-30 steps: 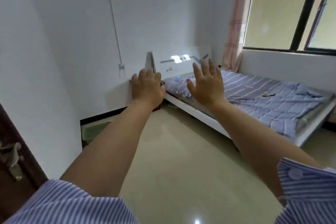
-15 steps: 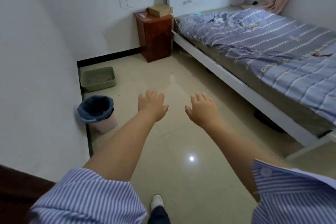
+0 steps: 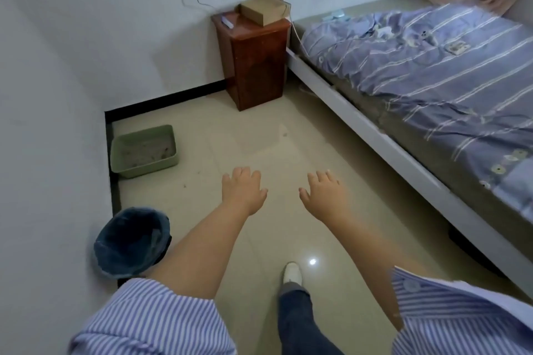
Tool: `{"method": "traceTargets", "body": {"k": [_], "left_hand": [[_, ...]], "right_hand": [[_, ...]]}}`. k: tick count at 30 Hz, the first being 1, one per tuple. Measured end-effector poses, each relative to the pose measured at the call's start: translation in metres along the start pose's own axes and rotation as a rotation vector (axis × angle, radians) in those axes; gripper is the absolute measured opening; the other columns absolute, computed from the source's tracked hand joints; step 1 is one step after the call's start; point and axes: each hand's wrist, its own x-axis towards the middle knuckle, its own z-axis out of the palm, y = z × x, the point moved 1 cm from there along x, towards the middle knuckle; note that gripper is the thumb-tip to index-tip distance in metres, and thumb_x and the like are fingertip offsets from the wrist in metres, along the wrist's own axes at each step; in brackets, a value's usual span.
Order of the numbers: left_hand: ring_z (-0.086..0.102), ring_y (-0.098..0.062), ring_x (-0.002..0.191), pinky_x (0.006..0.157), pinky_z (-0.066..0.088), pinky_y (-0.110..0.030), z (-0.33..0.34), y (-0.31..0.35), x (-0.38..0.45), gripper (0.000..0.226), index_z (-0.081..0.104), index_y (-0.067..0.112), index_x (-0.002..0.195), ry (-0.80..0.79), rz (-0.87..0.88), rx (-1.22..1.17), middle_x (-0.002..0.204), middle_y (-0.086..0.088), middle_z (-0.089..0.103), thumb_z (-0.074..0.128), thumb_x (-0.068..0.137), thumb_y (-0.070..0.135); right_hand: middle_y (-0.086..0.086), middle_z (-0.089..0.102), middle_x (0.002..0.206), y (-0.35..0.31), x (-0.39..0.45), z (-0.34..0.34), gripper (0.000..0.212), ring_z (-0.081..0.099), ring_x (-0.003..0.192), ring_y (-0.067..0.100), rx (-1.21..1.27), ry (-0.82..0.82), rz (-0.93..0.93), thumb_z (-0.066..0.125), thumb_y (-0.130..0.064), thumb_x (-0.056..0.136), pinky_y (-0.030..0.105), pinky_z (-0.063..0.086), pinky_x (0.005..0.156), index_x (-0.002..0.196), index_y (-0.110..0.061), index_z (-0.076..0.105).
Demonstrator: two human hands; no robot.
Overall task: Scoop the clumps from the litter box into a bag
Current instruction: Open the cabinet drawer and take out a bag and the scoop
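A green litter box (image 3: pixel 127 166) sits on the floor against the left wall, with grey litter and a few dark clumps inside. Nearer to me stands a bin lined with a dark blue bag (image 3: pixel 131 242), partly hidden behind my left forearm. My left hand (image 3: pixel 243 192) and my right hand (image 3: pixel 324 194) are stretched out palm down over the tiled floor, fingers apart and holding nothing. Both hands are to the right of the litter box and apart from it. No scoop is in view.
A brown wooden bedside cabinet (image 3: pixel 253 60) with a box on top stands at the far wall. A bed (image 3: pixel 432 75) with a striped blue cover runs along the right side. My leg and white shoe (image 3: pixel 292 272) step forward on the glossy floor.
The view tipped from the wall and window down to the floor. Both hands dropped from raised to low. I have moved closer to the litter box and the bin.
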Motion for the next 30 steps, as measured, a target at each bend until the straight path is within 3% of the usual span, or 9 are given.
{"method": "traceTargets", "body": {"k": [11,19,26,30], "left_hand": [[0.035,-0.024,0.130,0.105,0.030,-0.037,-0.113,-0.114,0.336,0.046,0.040,0.013,0.135,0.023,-0.139,-0.084,0.139,-0.006,0.041,0.035,0.097,0.039],[0.037,-0.023,0.127,0.101,0.032,-0.036,-0.171,-0.228,0.584,0.043,0.043,0.013,0.132,0.000,-0.165,-0.094,0.137,-0.006,0.044,0.036,0.097,0.037],[0.035,-0.022,0.130,0.104,0.031,-0.036,-0.193,-0.282,0.774,0.043,0.040,0.015,0.134,-0.060,-0.205,-0.083,0.139,-0.006,0.042,0.035,0.097,0.036],[0.035,-0.022,0.130,0.103,0.033,-0.035,-0.176,-0.304,0.880,0.041,0.041,0.013,0.133,0.018,-0.215,-0.095,0.139,-0.006,0.041,0.036,0.097,0.034]], "right_hand": [[0.007,0.049,0.133,-0.053,0.388,-0.098,0.045,0.040,0.127,0.024,-0.013,0.009,-0.157,0.034,-0.038,0.096,0.033,0.034,0.105,0.132,-0.010,0.042],[0.009,0.041,0.142,-0.123,0.651,-0.134,0.047,0.031,0.136,0.026,-0.040,-0.067,-0.168,0.032,-0.036,0.098,0.034,0.028,0.112,0.137,-0.010,0.037],[0.008,0.037,0.145,-0.139,0.850,-0.130,0.049,0.024,0.139,0.026,-0.099,-0.170,-0.212,0.030,-0.036,0.099,0.036,0.024,0.114,0.140,-0.010,0.033],[0.010,0.036,0.146,-0.143,0.957,-0.093,0.046,0.020,0.141,0.026,-0.209,-0.184,-0.303,0.030,-0.030,0.099,0.038,0.018,0.116,0.138,-0.008,0.035]]}}
